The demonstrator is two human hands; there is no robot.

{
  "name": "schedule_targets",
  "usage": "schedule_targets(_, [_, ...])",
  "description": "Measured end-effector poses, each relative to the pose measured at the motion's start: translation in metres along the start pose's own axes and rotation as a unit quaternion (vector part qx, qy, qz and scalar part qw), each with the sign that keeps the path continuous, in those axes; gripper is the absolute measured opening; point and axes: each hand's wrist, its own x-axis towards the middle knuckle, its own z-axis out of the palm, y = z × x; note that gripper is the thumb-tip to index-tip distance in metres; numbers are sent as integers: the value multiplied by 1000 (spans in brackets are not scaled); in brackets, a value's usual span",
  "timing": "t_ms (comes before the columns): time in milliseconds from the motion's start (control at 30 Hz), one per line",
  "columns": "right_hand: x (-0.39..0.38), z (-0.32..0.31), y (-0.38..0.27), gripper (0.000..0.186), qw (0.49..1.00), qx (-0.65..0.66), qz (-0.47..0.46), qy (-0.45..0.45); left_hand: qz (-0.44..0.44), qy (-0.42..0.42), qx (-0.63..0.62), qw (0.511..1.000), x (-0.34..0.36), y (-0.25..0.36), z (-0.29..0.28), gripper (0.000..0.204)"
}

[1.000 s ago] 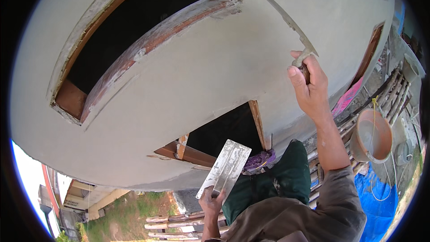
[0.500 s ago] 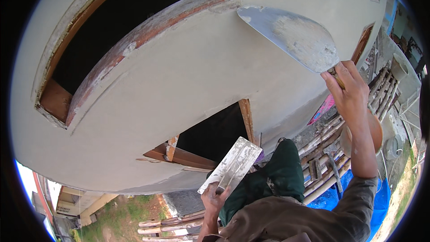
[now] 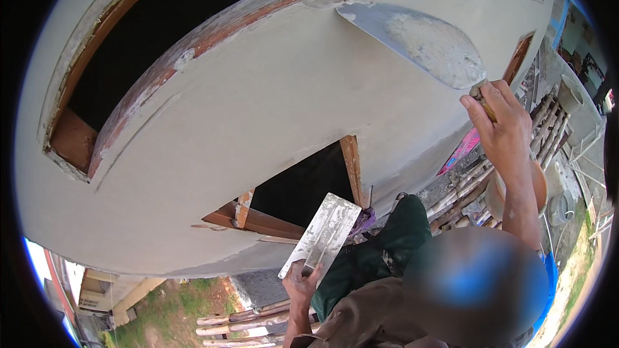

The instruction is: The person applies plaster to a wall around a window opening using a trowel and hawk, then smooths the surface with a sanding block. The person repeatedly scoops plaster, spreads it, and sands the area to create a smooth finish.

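My right hand (image 3: 506, 119) grips the short handle of a large leaf-shaped trowel (image 3: 429, 45). Dried plaster coats much of its blade, and the tip is at the grey plastered wall (image 3: 258, 109), just below the corner of the window sill (image 3: 187, 58). I cannot tell whether the whole blade edge touches the wall. Lower down, my left hand (image 3: 301, 283) is closed around the grip of a rectangular plastering trowel (image 3: 325, 229), its pale, plaster-smeared face showing. This one is held in front of a lower wooden-framed opening (image 3: 300, 190), near my leg.
Wooden poles (image 3: 548, 129) form scaffolding at the right, with more poles (image 3: 248, 322) at the lower left. An orange-rimmed basin (image 3: 538, 190) and a bucket (image 3: 561, 207) sit at the right. Grass (image 3: 161, 312) lies below. A blurred patch covers the lower right.
The rectangular trowel in my left hand has shifted slightly left. The leaf-shaped trowel stays near the sill corner, with little movement. The view has shifted a little.
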Motion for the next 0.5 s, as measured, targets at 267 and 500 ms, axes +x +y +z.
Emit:
schedule_targets(267, [-17,7,6,22,948,250,192,54,154,42,74,984,29,41,-18,41])
schedule_targets(500, [-15,75,-33,20,797,565,209,47,394,116,217,885,123,163,-105,51])
